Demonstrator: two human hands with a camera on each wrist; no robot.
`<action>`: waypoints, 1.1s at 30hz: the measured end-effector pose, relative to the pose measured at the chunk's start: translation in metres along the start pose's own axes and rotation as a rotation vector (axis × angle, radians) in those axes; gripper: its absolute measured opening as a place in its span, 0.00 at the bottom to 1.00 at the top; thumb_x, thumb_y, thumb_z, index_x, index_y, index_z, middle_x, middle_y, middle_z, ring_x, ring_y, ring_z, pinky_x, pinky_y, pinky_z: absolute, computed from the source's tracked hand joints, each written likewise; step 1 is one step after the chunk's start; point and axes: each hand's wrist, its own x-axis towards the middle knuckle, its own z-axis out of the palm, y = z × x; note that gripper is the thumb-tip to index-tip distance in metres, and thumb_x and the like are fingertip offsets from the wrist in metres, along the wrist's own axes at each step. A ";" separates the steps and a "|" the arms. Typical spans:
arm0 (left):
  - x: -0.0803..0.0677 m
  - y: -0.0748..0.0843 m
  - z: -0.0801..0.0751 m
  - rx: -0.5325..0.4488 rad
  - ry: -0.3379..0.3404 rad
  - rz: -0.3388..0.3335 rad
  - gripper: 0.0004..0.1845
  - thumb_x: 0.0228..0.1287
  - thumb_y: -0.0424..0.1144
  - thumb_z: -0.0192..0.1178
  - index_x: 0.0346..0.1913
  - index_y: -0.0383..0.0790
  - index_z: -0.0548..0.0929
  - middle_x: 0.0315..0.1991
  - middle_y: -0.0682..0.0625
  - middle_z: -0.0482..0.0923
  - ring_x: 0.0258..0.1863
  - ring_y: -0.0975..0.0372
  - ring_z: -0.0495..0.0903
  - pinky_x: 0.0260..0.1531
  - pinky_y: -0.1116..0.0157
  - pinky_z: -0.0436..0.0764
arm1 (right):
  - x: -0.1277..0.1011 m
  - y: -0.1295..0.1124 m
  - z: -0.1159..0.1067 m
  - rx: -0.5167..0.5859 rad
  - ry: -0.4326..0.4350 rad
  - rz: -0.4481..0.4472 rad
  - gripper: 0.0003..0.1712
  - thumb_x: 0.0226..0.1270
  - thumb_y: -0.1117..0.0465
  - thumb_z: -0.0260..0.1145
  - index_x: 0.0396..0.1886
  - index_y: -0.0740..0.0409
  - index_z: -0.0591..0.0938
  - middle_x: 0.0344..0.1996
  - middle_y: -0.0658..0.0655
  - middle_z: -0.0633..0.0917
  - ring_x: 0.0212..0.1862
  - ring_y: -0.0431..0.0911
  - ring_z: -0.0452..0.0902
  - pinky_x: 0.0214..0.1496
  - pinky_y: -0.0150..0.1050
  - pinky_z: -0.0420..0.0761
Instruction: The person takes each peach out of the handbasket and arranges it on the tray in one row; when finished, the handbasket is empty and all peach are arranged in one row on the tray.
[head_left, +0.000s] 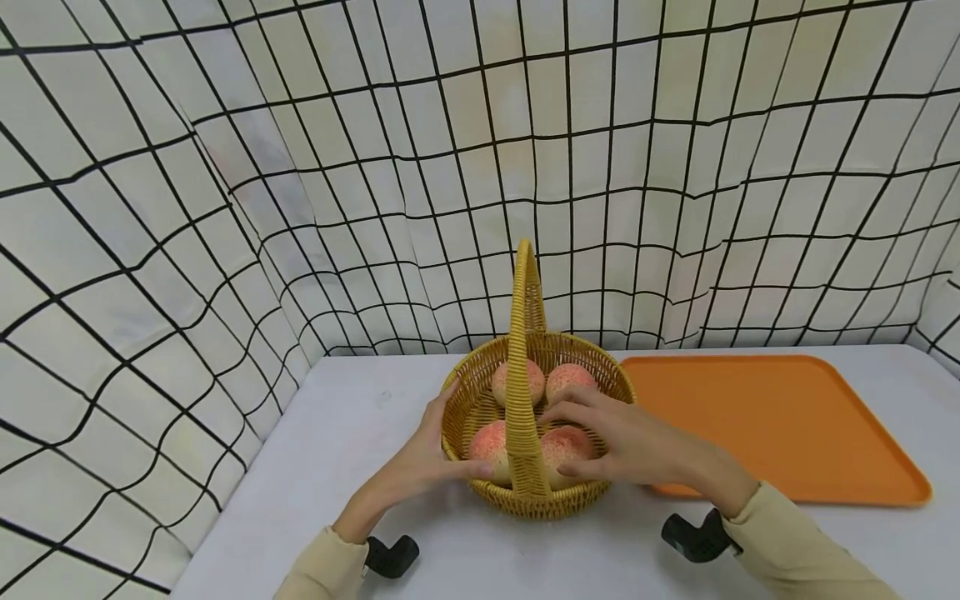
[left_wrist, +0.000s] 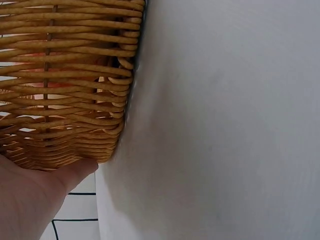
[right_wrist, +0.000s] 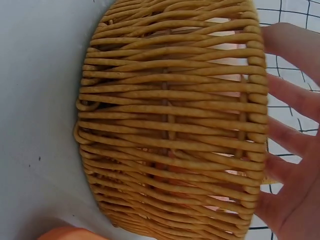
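A woven wicker basket [head_left: 617, 377] with a tall handle [head_left: 525, 333] stands on the white table [head_left: 360, 433]. It holds several pink-speckled peaches; the front right peach [head_left: 566, 446] lies under my right hand. My left hand [head_left: 423, 462] cups the basket's left side, fingers up the outer wall and thumb over the rim by the front left peach [head_left: 486, 442]. My right hand [head_left: 630, 442] reaches over the rim with straight, spread fingers around the front right peach. The left wrist view shows the basket wall [left_wrist: 65, 75] and my thumb [left_wrist: 75, 172] at its edge. The right wrist view shows the weave [right_wrist: 170, 125] and spread fingers [right_wrist: 295, 150].
An orange tray [head_left: 780, 425] lies flat just right of the basket. A white cloth with a black grid [head_left: 225, 250] hangs behind and along the left side of the table. Bare table surface lies left of and in front of the basket.
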 end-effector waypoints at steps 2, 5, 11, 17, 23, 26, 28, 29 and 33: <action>0.001 0.002 0.001 -0.004 0.000 -0.005 0.74 0.49 0.60 0.81 0.86 0.47 0.37 0.84 0.37 0.36 0.82 0.40 0.45 0.75 0.36 0.55 | 0.001 0.001 -0.001 0.002 -0.033 0.026 0.23 0.71 0.53 0.73 0.63 0.46 0.82 0.61 0.45 0.78 0.58 0.44 0.77 0.60 0.50 0.81; 0.001 0.004 0.001 -0.008 -0.001 -0.006 0.75 0.50 0.58 0.82 0.86 0.48 0.35 0.85 0.38 0.35 0.82 0.42 0.44 0.76 0.36 0.53 | 0.003 0.003 -0.002 0.007 -0.076 0.034 0.23 0.69 0.53 0.75 0.61 0.46 0.83 0.59 0.45 0.80 0.58 0.43 0.77 0.62 0.50 0.80; 0.003 0.006 0.000 -0.012 -0.005 0.016 0.75 0.51 0.58 0.81 0.86 0.50 0.33 0.85 0.41 0.34 0.83 0.43 0.43 0.76 0.36 0.52 | 0.011 0.007 -0.004 0.048 -0.117 0.024 0.25 0.65 0.51 0.79 0.60 0.49 0.84 0.58 0.48 0.82 0.62 0.49 0.76 0.66 0.54 0.77; 0.005 0.009 -0.001 -0.004 -0.028 0.027 0.77 0.49 0.62 0.81 0.85 0.48 0.31 0.85 0.40 0.33 0.83 0.43 0.43 0.76 0.37 0.53 | 0.015 0.010 -0.002 0.083 -0.139 0.049 0.29 0.63 0.52 0.81 0.62 0.50 0.83 0.61 0.52 0.81 0.65 0.51 0.76 0.68 0.56 0.75; 0.006 0.009 -0.001 -0.050 -0.036 0.025 0.79 0.47 0.60 0.83 0.85 0.48 0.30 0.85 0.39 0.34 0.82 0.44 0.47 0.77 0.41 0.55 | 0.016 0.014 0.002 0.095 -0.117 0.036 0.28 0.61 0.53 0.81 0.60 0.52 0.84 0.58 0.50 0.83 0.61 0.48 0.78 0.64 0.52 0.79; 0.005 0.006 0.000 -0.063 -0.038 0.024 0.79 0.47 0.59 0.83 0.85 0.49 0.30 0.85 0.38 0.37 0.82 0.43 0.49 0.76 0.40 0.56 | 0.014 0.016 0.004 0.114 -0.080 0.043 0.27 0.59 0.55 0.80 0.58 0.50 0.84 0.55 0.47 0.84 0.57 0.45 0.78 0.60 0.48 0.80; 0.005 0.005 0.000 -0.066 -0.037 0.020 0.79 0.47 0.60 0.83 0.85 0.50 0.30 0.84 0.38 0.38 0.82 0.43 0.49 0.76 0.40 0.56 | 0.013 0.016 0.004 0.138 -0.043 0.055 0.28 0.57 0.57 0.80 0.58 0.48 0.84 0.55 0.45 0.84 0.56 0.43 0.78 0.58 0.46 0.81; 0.004 0.004 0.000 -0.066 -0.035 0.016 0.78 0.47 0.60 0.83 0.85 0.50 0.30 0.84 0.38 0.38 0.82 0.43 0.49 0.76 0.39 0.57 | 0.012 0.016 0.004 0.151 -0.018 0.054 0.28 0.56 0.57 0.80 0.58 0.48 0.84 0.54 0.45 0.84 0.54 0.44 0.78 0.56 0.45 0.81; 0.001 0.001 -0.001 -0.066 -0.031 -0.001 0.78 0.47 0.60 0.82 0.85 0.50 0.31 0.84 0.37 0.40 0.81 0.43 0.50 0.75 0.39 0.58 | 0.003 0.008 -0.002 0.220 0.091 0.056 0.29 0.55 0.59 0.80 0.58 0.46 0.84 0.56 0.48 0.82 0.54 0.46 0.78 0.51 0.43 0.84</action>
